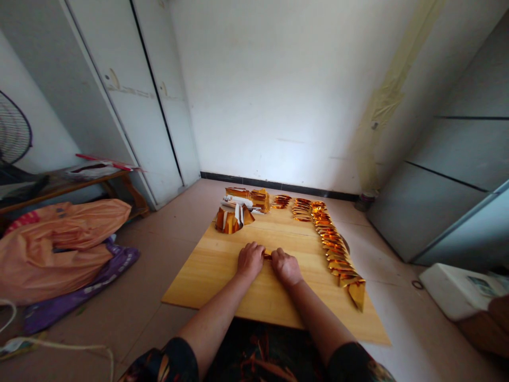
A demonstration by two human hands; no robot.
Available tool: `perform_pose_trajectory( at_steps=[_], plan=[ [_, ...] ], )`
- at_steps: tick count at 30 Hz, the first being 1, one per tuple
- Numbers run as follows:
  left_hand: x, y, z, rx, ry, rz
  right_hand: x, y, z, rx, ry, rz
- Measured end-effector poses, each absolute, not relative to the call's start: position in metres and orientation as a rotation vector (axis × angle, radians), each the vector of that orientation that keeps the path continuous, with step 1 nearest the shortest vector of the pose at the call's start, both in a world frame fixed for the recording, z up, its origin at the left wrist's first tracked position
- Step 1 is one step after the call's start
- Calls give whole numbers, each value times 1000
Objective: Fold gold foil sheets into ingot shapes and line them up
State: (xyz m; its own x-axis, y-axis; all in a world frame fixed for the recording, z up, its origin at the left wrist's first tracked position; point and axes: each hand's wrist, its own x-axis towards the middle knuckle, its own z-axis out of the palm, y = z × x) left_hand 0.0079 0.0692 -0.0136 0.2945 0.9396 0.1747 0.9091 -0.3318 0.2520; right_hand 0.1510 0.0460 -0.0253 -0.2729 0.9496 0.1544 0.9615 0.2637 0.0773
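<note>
My left hand and my right hand rest side by side on a wooden board on the floor. Between them they pinch a small piece of gold foil paper, mostly hidden under the fingers. A long row of folded gold foil pieces runs along the board's right side up to the far edge. A loose heap of gold and white sheets lies at the far left of the board, with a stack of gold paper behind it.
Orange and purple plastic bags lie on the floor at left, near a low wooden table and a fan. A white cabinet stands behind. A grey cabinet and a white box sit at right.
</note>
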Motion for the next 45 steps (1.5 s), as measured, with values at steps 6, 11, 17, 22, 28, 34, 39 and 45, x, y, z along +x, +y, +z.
perform_pose_trajectory(
  at_steps=[6, 11, 17, 22, 28, 34, 39, 45],
  plan=[
    [7, 70, -14, 2407, 1725, 429, 148, 45, -25, -1890, -2347, -233],
    [5, 70, -16, 2406, 1700, 450, 149, 45, -25, -1926, -2319, -190],
    [3, 69, -15, 2394, 1695, 432, 151, 46, -28, -1900, -2308, -189],
    [3, 69, -18, 2401, 1676, 503, 152, 44, -25, -1870, -2299, -179],
    [4, 69, -20, 2394, 1685, 527, 151, 42, -24, -1826, -2277, -179],
    [5, 68, -19, 2392, 1719, 545, 152, 42, -27, -1818, -2241, -195],
    [4, 68, -19, 2374, 1701, 558, 154, 42, -29, -1798, -2214, -171],
    [1, 68, -20, 2366, 1672, 576, 156, 42, -30, -1730, -2247, -193]
  ],
)
